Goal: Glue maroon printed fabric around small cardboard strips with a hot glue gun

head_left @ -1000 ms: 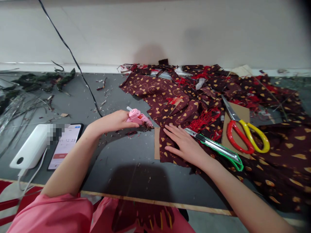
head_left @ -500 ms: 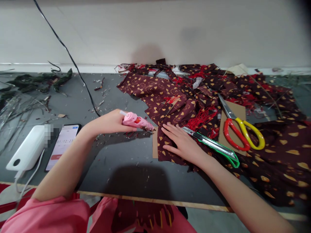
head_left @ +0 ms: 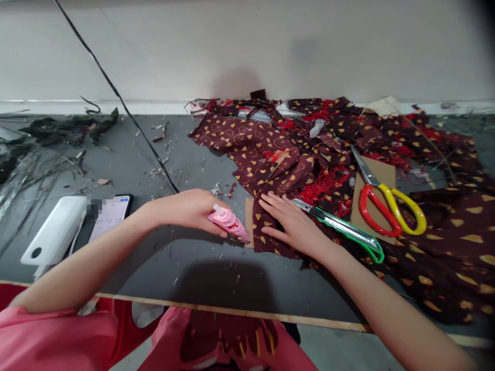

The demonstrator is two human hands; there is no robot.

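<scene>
My left hand [head_left: 193, 208] is closed around a pink hot glue gun [head_left: 228, 222]. Its nozzle points down at the bare strip of a cardboard piece [head_left: 249, 219], near the strip's lower end. Maroon fabric with yellow leaf prints [head_left: 263, 242] covers the rest of that cardboard. My right hand [head_left: 292, 226] lies flat on the fabric, fingers spread, just beside the bare strip. Next to it rests a green box cutter [head_left: 346, 232] with its blade toward the hand. Whether glue lies on the cardboard is too small to tell.
Scissors with red and yellow handles [head_left: 390, 208] lie on another cardboard piece [head_left: 381, 170] at right. Fabric scraps and red threads [head_left: 325, 185] pile up behind. A black cord [head_left: 116, 93] runs down toward my left hand. A white power bank [head_left: 56, 229] and a phone [head_left: 112, 216] sit left.
The glue gun in my left hand has moved toward me along the cardboard strip, from its upper end to its lower end. My right hand stays flat on the fabric.
</scene>
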